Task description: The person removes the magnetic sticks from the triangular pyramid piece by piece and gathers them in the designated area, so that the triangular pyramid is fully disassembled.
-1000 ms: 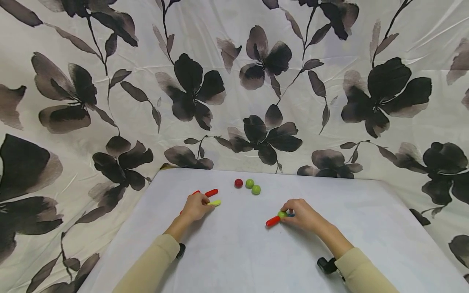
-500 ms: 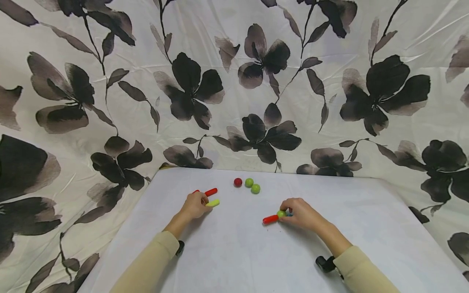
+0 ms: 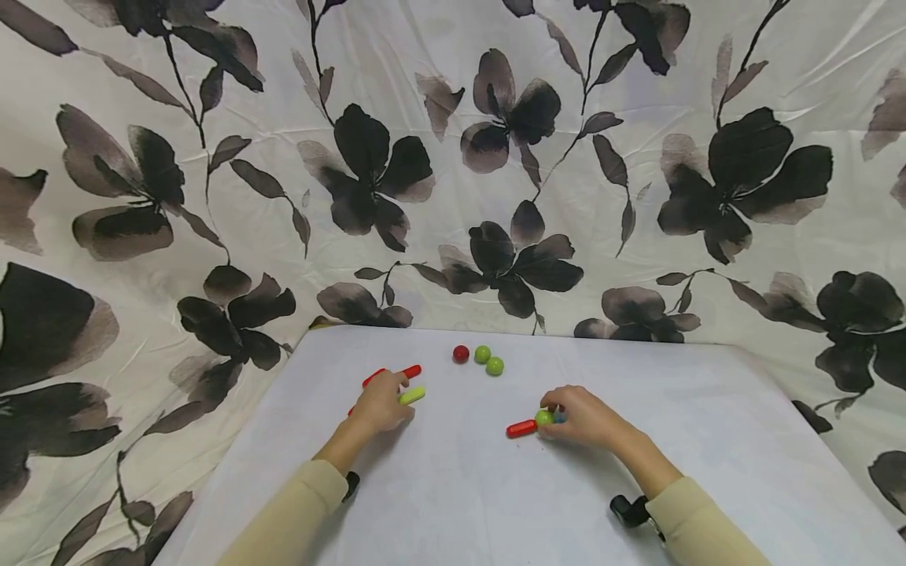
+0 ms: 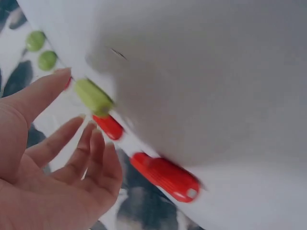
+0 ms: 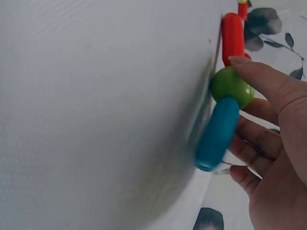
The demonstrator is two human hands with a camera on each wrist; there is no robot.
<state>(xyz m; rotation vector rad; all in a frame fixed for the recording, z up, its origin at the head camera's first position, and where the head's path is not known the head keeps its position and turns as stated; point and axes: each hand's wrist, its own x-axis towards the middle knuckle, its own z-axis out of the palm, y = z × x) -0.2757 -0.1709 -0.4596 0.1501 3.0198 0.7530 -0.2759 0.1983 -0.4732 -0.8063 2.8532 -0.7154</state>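
Observation:
My right hand (image 3: 583,415) pinches a green ball (image 5: 231,87) between thumb and fingers. A red rod (image 5: 233,38) and a blue rod (image 5: 217,136) are joined to that ball. Over at the left, my left hand (image 4: 72,148) has its thumb and fingers spread apart, with nothing gripped. Just beyond its fingertips a yellow-green rod (image 4: 92,97) lies on the table. Several red rods (image 4: 172,179) lie about this hand, some partly covered by it in the head view.
Toward the back of the white table (image 3: 453,487) are a dark red ball (image 3: 461,354) and two loose green balls (image 3: 483,354) (image 3: 495,366). A floral cloth (image 3: 396,259) hangs behind the table's far edge.
My left hand has let go of the yellow-green rod, its fingers now spread over it. The right hand has shifted the red rod and ball slightly left and still holds the ball.

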